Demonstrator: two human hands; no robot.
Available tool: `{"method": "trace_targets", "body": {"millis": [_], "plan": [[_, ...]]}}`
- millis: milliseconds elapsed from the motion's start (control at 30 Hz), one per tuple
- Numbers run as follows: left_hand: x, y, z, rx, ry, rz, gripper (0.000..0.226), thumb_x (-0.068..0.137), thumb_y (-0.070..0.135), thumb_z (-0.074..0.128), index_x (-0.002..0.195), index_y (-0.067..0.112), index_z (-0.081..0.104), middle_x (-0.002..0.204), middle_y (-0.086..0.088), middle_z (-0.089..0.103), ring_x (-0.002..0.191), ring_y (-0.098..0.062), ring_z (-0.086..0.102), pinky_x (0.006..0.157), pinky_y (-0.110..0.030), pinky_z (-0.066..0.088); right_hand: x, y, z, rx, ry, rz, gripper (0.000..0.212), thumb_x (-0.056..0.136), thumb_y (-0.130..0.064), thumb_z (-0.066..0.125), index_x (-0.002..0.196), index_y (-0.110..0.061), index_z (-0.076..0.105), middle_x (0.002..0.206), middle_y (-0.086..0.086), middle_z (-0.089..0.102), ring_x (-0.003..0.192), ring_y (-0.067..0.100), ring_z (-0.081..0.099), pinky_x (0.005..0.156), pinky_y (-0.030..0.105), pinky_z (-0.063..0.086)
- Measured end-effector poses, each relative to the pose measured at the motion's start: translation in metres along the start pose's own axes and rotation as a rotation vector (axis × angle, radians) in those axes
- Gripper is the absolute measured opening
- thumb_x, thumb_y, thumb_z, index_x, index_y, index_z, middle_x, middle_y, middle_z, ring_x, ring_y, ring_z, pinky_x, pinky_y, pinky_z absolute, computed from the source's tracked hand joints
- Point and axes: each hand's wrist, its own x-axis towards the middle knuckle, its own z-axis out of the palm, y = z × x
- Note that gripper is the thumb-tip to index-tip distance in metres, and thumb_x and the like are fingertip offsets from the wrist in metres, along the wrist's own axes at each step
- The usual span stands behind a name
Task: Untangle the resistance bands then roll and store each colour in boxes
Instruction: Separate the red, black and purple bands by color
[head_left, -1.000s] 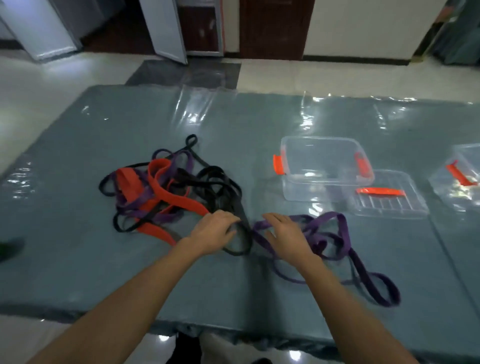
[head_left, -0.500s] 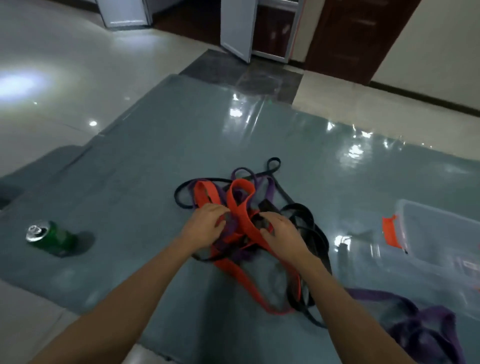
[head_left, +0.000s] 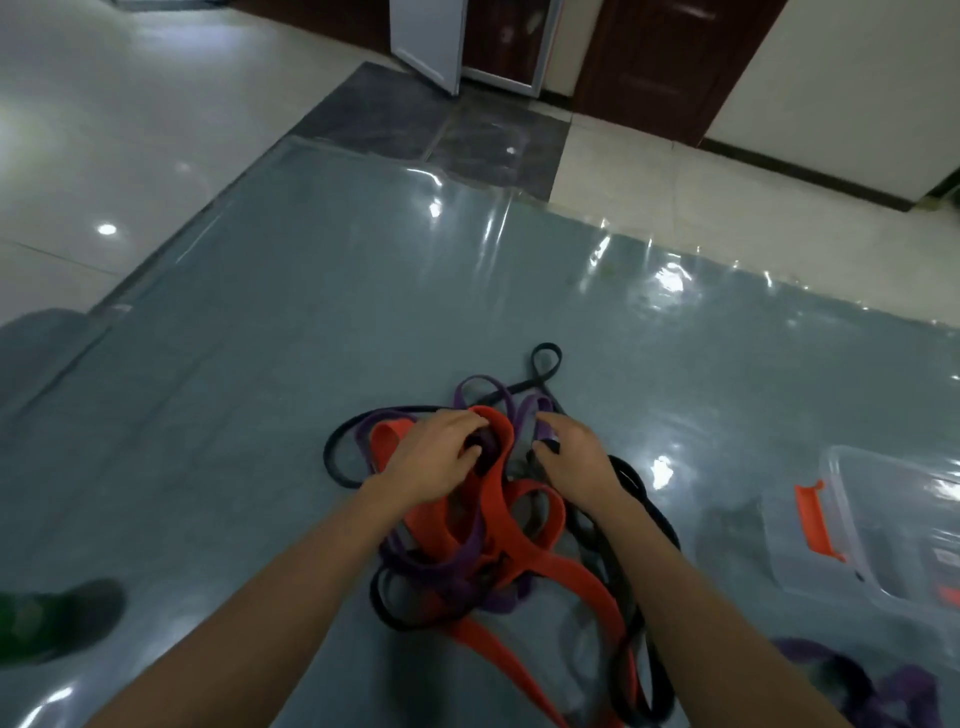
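Note:
A tangle of resistance bands lies on the grey-blue mat (head_left: 260, 405): a wide orange band (head_left: 524, 561), thin black bands (head_left: 545, 364) and purple bands (head_left: 478, 387) looped through each other. My left hand (head_left: 436, 462) rests on the top of the pile, fingers curled around the orange and a dark band. My right hand (head_left: 574, 460) presses on the purple and black strands just to its right. A separate purple band (head_left: 893, 696) lies at the lower right. A clear box (head_left: 883, 525) with orange clips stands at the right edge.
A green can (head_left: 31, 623) lies blurred at the left edge of the mat. Glossy white floor tiles surround the mat, with a white door (head_left: 426, 41) and dark wooden doors beyond the far end.
My view swung left and closer to the pile. Both hands left the separated purple band and moved onto the orange, black and purple tangle, then farther up it.

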Motion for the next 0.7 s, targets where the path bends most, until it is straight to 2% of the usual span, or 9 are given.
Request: {"method": "trace_targets", "body": {"millis": [133,167,200,300,333,400,533,600,700], "plan": [[0.029,0.001,0.01,0.05,-0.109,-0.021,0.05,0.097,0.033,0.059,0.145,0.023,0.05,0.158,0.001,0.04,0.148,-0.021,0.031,0.117,-0.043,0.031,0.041,0.004,-0.002,-0.017,0.017,0.036,0.03,0.089,-0.009,0.061,0.118,-0.009,0.067,0.107,0.017,0.07,0.1,0.035,0.064,0.082,0.037,0.051],[0.032,-0.001,0.014,0.073,-0.147,-0.043,0.051,0.098,0.035,0.057,0.147,0.025,0.047,0.161,0.002,0.034,0.151,-0.02,0.025,0.118,-0.044,0.029,0.05,0.005,-0.001,-0.023,0.005,0.049,0.028,0.088,-0.008,0.06,0.115,-0.009,0.068,0.104,0.016,0.07,0.098,0.035,0.063,0.081,0.037,0.051],[0.034,-0.003,0.018,0.091,-0.187,-0.061,0.052,0.098,0.036,0.057,0.148,0.026,0.045,0.164,0.002,0.03,0.152,-0.021,0.021,0.12,-0.045,0.026,0.059,0.006,0.0,-0.039,-0.016,0.055,0.03,0.088,-0.008,0.059,0.117,-0.009,0.067,0.109,0.016,0.069,0.103,0.035,0.062,0.085,0.037,0.051],[0.035,-0.012,0.028,0.106,-0.247,-0.064,0.05,0.099,0.035,0.057,0.147,0.027,0.047,0.166,0.002,0.024,0.154,-0.02,0.015,0.122,-0.047,0.025,0.079,0.009,0.008,-0.176,-0.125,0.037,0.052,0.092,-0.01,0.057,0.143,-0.01,0.051,0.146,0.015,0.051,0.132,0.036,0.047,0.108,0.039,0.041],[0.034,-0.016,0.031,0.098,-0.231,-0.047,0.048,0.098,0.034,0.057,0.145,0.027,0.05,0.164,0.002,0.027,0.154,-0.02,0.016,0.122,-0.046,0.026,0.084,0.011,0.012,-0.214,-0.161,0.02,0.054,0.092,-0.009,0.056,0.146,-0.01,0.048,0.15,0.014,0.047,0.135,0.035,0.044,0.111,0.039,0.038],[0.031,-0.022,0.033,0.046,-0.169,-0.007,0.044,0.097,0.028,0.059,0.14,0.023,0.056,0.158,-0.001,0.039,0.152,-0.021,0.023,0.123,-0.041,0.025,0.089,0.014,0.017,-0.254,-0.174,0.003,0.046,0.09,-0.005,0.054,0.136,-0.01,0.057,0.14,0.014,0.053,0.128,0.035,0.048,0.105,0.037,0.041],[0.026,-0.025,0.031,-0.029,-0.088,-0.016,0.04,0.095,0.021,0.062,0.135,0.019,0.062,0.149,-0.002,0.051,0.143,-0.02,0.038,0.119,-0.029,0.025,0.089,0.01,0.011,-0.334,0.016,-0.025,0.036,0.086,-0.003,0.052,0.114,-0.015,0.071,0.11,0.011,0.066,0.108,0.033,0.055,0.09,0.037,0.044],[0.025,-0.023,0.028,-0.064,-0.068,-0.035,0.039,0.095,0.021,0.062,0.134,0.019,0.062,0.148,-0.001,0.053,0.141,-0.019,0.042,0.117,-0.028,0.027,0.085,0.006,0.0,-0.31,0.093,-0.065,0.034,0.087,-0.005,0.054,0.113,-0.015,0.073,0.104,0.01,0.069,0.106,0.033,0.055,0.09,0.039,0.044],[0.028,-0.014,0.018,-0.107,-0.061,-0.067,0.038,0.097,0.021,0.062,0.135,0.017,0.062,0.147,0.0,0.054,0.14,-0.017,0.044,0.118,-0.028,0.029,0.073,-0.002,-0.024,-0.145,0.106,-0.083,0.028,0.089,-0.003,0.056,0.11,-0.01,0.073,0.103,0.014,0.07,0.098,0.033,0.062,0.084,0.04,0.051]]}}
